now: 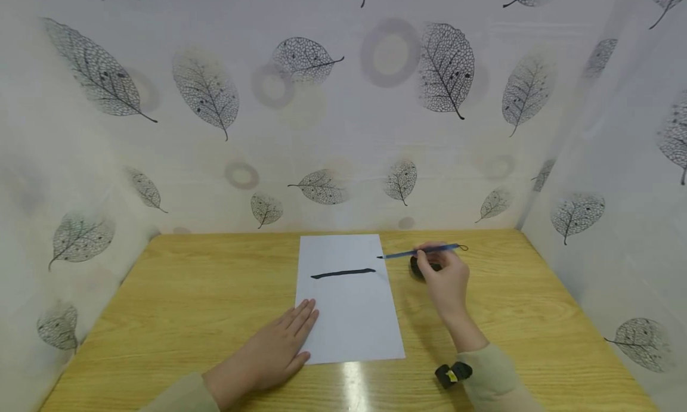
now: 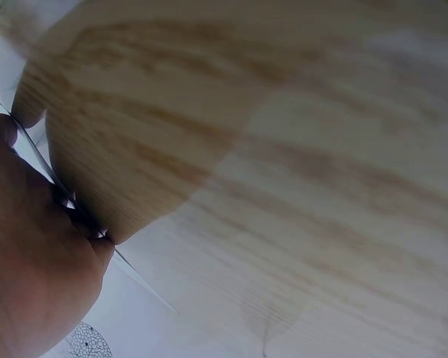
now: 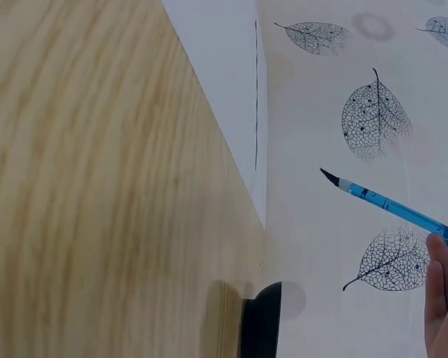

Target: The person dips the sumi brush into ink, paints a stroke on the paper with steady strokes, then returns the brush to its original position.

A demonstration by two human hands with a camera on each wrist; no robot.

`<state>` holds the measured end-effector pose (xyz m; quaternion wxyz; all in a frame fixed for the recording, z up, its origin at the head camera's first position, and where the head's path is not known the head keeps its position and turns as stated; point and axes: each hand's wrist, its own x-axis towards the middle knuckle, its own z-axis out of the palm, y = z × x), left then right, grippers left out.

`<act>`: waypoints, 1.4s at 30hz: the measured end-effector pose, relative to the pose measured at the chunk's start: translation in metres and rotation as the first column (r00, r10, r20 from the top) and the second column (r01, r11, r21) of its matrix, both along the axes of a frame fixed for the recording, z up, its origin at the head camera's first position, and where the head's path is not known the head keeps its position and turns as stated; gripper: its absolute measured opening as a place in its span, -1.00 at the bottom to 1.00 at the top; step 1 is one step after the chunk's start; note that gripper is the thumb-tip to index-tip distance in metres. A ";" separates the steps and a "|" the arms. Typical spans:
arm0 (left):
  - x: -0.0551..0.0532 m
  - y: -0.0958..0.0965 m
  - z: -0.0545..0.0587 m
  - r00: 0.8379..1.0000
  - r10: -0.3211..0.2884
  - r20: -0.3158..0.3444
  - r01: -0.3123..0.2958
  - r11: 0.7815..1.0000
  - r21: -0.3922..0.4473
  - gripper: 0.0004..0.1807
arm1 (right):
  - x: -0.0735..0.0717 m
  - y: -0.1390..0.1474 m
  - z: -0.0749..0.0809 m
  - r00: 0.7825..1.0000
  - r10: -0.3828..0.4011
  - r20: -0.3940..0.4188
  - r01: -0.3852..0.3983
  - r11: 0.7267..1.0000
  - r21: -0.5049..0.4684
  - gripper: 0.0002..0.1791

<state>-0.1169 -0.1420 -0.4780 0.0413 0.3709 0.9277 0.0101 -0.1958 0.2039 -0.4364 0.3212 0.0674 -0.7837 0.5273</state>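
Observation:
A sheet of white paper (image 1: 354, 322) lies on the wooden table, with one thick black stroke (image 1: 343, 273) running across its upper half. My left hand (image 1: 279, 346) rests on the paper's lower left edge, its fingers straight and pressed down. Between thumb and fingers, my right hand (image 1: 448, 278) pinches a blue calligraphy brush (image 1: 397, 254) with a loop at its back end. Its dark tip points left, over the upper right edge of the sheet. In the right wrist view the brush tip (image 3: 329, 177) appears black and pointed, raised above the table.
A small black dish (image 1: 417, 270) stands right of the paper, partly hidden behind my right hand. A black wrist device (image 1: 453, 374) is at the right sleeve. Pale sheeting (image 1: 343, 126) with a leaf print encloses the back and sides of the table (image 1: 204, 293).

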 end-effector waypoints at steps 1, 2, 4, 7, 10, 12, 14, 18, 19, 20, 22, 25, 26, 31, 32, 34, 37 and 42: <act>0.000 0.000 0.000 1.000 0.000 0.002 0.000 1.000 0.001 -0.24 | 0.000 0.001 0.000 1.000 -0.001 -0.014 0.001 1.000 0.001 -0.92; 0.000 0.000 0.000 1.000 0.001 0.004 -0.001 1.000 0.003 -0.24 | -0.001 0.002 0.000 1.000 -0.003 -0.029 0.003 1.000 0.004 -0.91; -0.001 0.000 0.000 1.000 0.003 0.006 -0.003 1.000 0.001 -0.24 | -0.001 0.003 0.001 0.999 -0.005 -0.054 0.005 1.000 0.010 -0.90; -0.001 0.000 0.000 1.000 0.007 0.010 -0.007 1.000 0.001 -0.24 | -0.001 0.005 0.002 0.996 -0.012 -0.084 0.015 0.999 0.032 -0.88; -0.001 0.000 0.001 1.000 0.010 0.009 -0.010 1.000 0.000 -0.24 | -0.001 0.009 0.002 0.993 -0.028 -0.112 0.036 0.996 0.076 -0.88; -0.001 0.000 0.001 1.000 0.012 0.008 -0.012 1.000 0.001 -0.24 | 0.000 0.012 0.003 0.989 -0.041 -0.140 0.056 0.993 0.108 -0.87; -0.001 0.000 0.002 1.000 0.012 0.007 -0.012 1.000 -0.001 -0.24 | 0.000 0.015 0.003 0.983 -0.055 -0.177 0.080 0.987 0.138 -0.86; 0.000 0.000 0.003 1.000 0.009 0.011 -0.009 1.000 -0.003 -0.24 | 0.000 0.021 0.003 0.965 -0.076 -0.252 0.120 0.979 0.165 -0.83; 0.000 0.000 0.003 1.000 0.009 0.011 -0.009 1.000 -0.004 -0.24 | 0.000 0.022 0.003 0.960 -0.082 -0.268 0.131 0.977 0.171 -0.83; 0.000 0.000 0.003 1.000 0.008 0.011 -0.008 1.000 -0.002 -0.24 | 0.000 0.024 0.003 0.957 -0.085 -0.279 0.138 0.975 0.175 -0.82; 0.000 0.000 0.003 1.000 0.006 0.011 -0.006 1.000 -0.001 -0.25 | -0.001 0.027 0.003 0.951 -0.091 -0.295 0.149 0.972 0.183 -0.82; 0.000 0.000 0.003 1.000 0.006 0.012 -0.006 1.000 -0.004 -0.24 | 0.000 0.031 0.004 0.947 -0.085 -0.309 0.154 0.966 0.208 -0.81; 0.000 0.000 0.002 1.000 0.007 0.014 -0.007 1.000 -0.003 -0.24 | 0.000 0.032 0.004 0.946 -0.082 -0.314 0.155 0.964 0.216 -0.81; 0.000 0.000 0.002 1.000 0.006 0.008 -0.006 1.000 -0.002 -0.25 | -0.001 0.038 0.006 0.924 -0.054 -0.379 0.166 0.949 0.268 -0.76; 0.000 0.000 0.001 1.000 0.006 0.006 -0.006 1.000 -0.002 -0.25 | -0.001 0.040 0.007 0.916 -0.049 -0.398 0.174 0.943 0.285 -0.75; 0.000 0.000 0.002 1.000 0.004 0.000 -0.004 1.000 -0.005 -0.25 | -0.002 0.042 0.008 0.900 -0.040 -0.435 0.189 0.933 0.307 -0.75; 0.000 0.001 0.002 1.000 0.004 0.000 -0.004 1.000 -0.009 -0.25 | -0.003 0.045 0.009 0.880 -0.025 -0.474 0.206 0.920 0.333 -0.78; -0.001 0.001 0.004 1.000 0.006 0.010 -0.006 1.000 -0.009 -0.24 | -0.003 0.051 0.009 0.871 0.012 -0.491 0.187 0.916 0.355 -0.81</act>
